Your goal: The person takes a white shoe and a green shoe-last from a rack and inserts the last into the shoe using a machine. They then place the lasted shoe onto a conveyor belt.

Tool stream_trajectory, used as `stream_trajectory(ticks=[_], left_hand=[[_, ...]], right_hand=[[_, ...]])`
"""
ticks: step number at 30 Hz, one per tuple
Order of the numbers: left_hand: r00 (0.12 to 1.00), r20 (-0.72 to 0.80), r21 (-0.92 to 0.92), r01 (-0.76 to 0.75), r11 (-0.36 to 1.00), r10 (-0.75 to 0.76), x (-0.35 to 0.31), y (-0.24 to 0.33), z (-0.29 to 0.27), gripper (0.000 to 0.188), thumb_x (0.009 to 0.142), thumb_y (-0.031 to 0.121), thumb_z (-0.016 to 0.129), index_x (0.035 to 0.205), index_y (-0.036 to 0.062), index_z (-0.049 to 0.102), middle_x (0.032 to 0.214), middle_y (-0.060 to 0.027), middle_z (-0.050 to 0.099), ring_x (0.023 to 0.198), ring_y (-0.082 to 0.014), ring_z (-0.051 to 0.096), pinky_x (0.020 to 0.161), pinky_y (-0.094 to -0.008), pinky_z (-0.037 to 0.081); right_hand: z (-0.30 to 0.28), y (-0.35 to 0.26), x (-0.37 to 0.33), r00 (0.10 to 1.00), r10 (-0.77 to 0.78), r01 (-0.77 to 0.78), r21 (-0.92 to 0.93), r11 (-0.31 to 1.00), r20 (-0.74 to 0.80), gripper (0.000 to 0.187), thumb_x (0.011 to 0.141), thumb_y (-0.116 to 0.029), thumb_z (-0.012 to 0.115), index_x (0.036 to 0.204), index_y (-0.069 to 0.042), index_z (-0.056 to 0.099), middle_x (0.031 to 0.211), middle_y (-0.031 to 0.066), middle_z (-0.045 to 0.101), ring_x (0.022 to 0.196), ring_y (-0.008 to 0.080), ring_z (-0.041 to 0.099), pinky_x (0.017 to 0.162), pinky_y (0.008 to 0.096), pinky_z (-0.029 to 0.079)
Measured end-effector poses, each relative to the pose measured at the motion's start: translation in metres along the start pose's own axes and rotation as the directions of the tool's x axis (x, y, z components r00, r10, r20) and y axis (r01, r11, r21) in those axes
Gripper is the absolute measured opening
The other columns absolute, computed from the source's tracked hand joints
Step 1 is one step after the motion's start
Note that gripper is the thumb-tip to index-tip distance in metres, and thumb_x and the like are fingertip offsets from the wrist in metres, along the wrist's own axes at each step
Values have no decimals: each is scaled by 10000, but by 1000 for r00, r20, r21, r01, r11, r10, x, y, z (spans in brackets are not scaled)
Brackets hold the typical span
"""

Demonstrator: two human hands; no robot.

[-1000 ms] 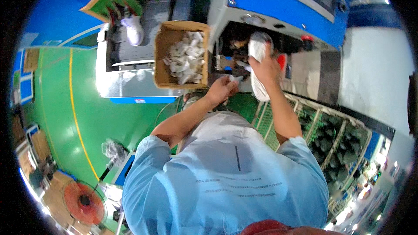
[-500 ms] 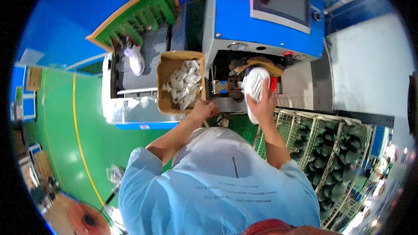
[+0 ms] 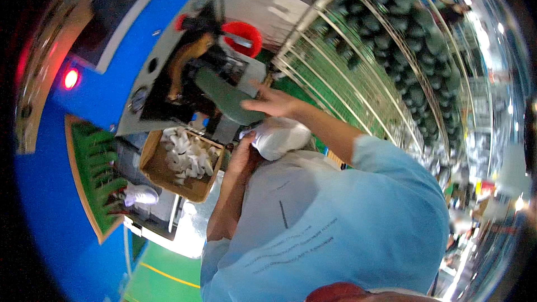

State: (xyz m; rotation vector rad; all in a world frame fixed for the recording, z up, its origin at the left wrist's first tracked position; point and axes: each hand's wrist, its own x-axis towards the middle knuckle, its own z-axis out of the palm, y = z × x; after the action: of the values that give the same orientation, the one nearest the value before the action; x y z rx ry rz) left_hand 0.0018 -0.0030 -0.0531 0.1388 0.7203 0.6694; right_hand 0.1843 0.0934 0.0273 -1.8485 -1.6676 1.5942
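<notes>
A white shoe is held close against my front by my left hand, whose fingers wrap one end of it. Its far details are smeared. My right hand reaches over the shoe with thumb and fingers apart. Its fingertips lie at the near end of a dark green shoe last, seemingly touching it. The last points away from me into the opening of a blue machine, beside a curved tan part.
A cardboard box of crumpled white pieces stands left of my left hand. Beyond it, another white shoe lies by a green-fringed opening. A wire rack with several dark lasts stands at right, near a red bucket.
The view has swung to the right. The white shoe has come from the machine to my front, passing from my right hand to my left. The dark green last now shows bare.
</notes>
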Motion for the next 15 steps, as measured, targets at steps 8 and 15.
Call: stream_trajectory(ticks=[8, 15], left_hand=[[894, -294, 777, 18, 629, 338, -36, 6, -76, 592, 924, 445, 678, 1272, -24, 584, 1157, -96, 637, 1018, -212, 592, 915, -355, 470], [937, -198, 876, 38, 480, 288, 4, 8, 56, 361, 803, 216, 804, 1046, 11, 634, 972, -33, 653, 861, -133, 575, 824, -307, 487]], right_hand=[[21, 72, -6, 921, -382, 383, 364, 849, -78, 960, 744, -345, 853, 1538, -73, 387, 1429, 169, 562, 1279, 256, 544, 1103, 333, 390], [-80, 325, -79, 522, 201, -284, 53, 957, -829, 761, 828, -431, 769, 1456, -105, 487, 1295, 252, 626, 1157, 403, 630, 973, 441, 512]])
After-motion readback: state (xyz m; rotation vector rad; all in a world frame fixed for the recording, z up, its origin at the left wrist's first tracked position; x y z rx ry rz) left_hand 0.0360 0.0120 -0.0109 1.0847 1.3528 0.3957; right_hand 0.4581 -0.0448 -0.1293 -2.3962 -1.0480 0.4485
